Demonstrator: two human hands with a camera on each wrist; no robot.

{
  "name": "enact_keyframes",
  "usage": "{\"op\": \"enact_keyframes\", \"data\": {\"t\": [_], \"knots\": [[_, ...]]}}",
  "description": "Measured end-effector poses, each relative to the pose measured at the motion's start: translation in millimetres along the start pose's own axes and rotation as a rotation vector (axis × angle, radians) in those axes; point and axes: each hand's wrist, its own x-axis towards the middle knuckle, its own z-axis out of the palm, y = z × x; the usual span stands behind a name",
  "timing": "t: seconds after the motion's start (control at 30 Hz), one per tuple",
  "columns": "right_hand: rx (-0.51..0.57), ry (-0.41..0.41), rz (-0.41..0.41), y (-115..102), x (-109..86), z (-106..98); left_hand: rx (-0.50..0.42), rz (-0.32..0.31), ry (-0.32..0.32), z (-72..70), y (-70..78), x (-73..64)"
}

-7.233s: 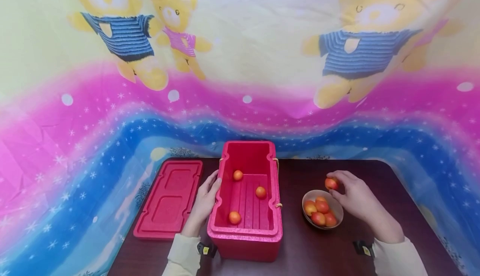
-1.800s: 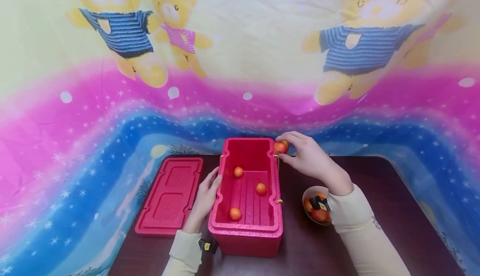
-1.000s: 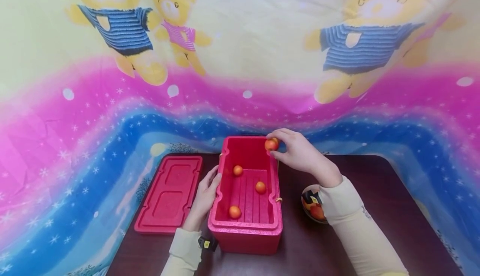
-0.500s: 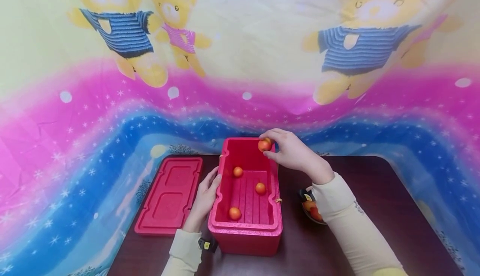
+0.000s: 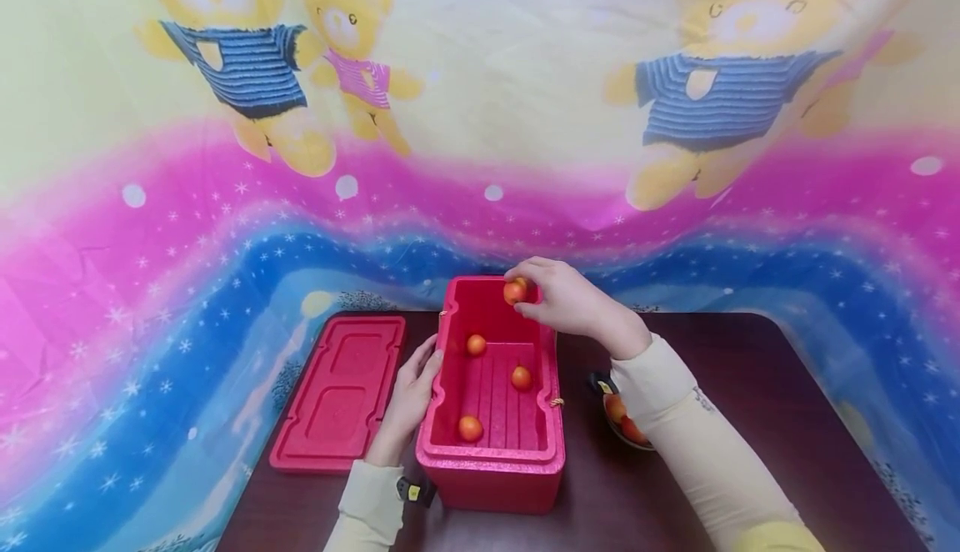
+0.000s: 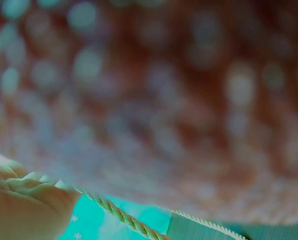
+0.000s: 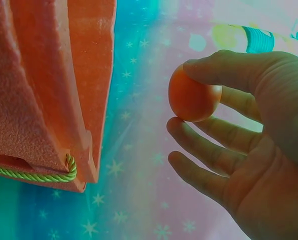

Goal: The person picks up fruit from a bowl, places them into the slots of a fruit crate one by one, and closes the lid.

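Note:
In the head view my right hand (image 5: 566,298) pinches a small orange-red fruit (image 5: 514,291) between thumb and fingers, above the far end of an open red foam box (image 5: 498,485). The right wrist view shows the fruit (image 7: 191,97) in the fingertips, its exact kind unclear. My left hand (image 5: 408,393) rests against the outside of the box's left wall. Inside, three similar fruits lie apart: one at the left wall (image 5: 476,344), one at the right (image 5: 521,378), one near the front (image 5: 470,429). In the left wrist view the blurred box wall (image 6: 164,125) hides most of the hand.
A red lid (image 5: 337,393) lies left of the box on the dark table (image 5: 720,360). At the right, my sleeve partly covers a bowl (image 5: 628,439) of more such fruits. Rope handles (image 7: 34,176) run along the box sides. A printed cloth (image 5: 495,118) hangs behind.
Right hand has carried one fruit from above the bowl, leftward across the box's right rim, to over its far end. The left hand and the three fruits inside have stayed put.

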Motion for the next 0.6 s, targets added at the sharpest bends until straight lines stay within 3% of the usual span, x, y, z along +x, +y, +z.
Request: {"op": "enact_keyframes", "data": {"t": [0.27,0.6], "knots": [[-0.023,-0.031,-0.032,-0.8,9.7,6.5,0.006,0.012,0.006,0.9,0.3,-0.5],[-0.046,-0.107,-0.013,-0.5,17.9,16.6,-0.001,0.003,0.007,0.7,0.3,0.3]]}}
